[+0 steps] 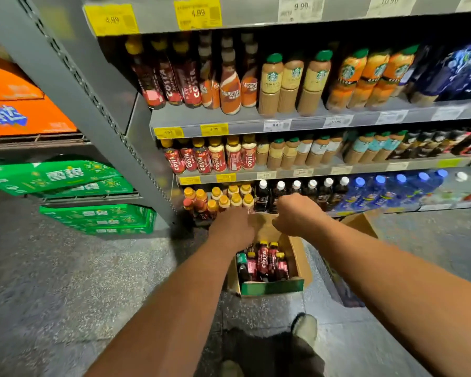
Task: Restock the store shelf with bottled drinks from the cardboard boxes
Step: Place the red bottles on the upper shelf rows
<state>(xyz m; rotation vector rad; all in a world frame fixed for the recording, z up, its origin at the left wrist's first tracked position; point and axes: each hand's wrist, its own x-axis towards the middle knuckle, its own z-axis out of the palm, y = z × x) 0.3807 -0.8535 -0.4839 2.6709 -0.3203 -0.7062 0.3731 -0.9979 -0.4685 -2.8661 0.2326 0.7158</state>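
My forearms (174, 308) lead to left hand (230, 227) and right hand (297, 210), finger state unreadable; the cardboard box (272, 287) holds several bottles (264, 259) unshelved.

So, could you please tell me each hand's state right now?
Left hand: cannot tell, fingers hidden.
Right hand: curled; whether it holds anything cannot be told.

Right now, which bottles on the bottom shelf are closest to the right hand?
The dark bottles with white caps, just behind the right hand. The yellow-capped bottles stand further left, and the blue-capped bottles further right.
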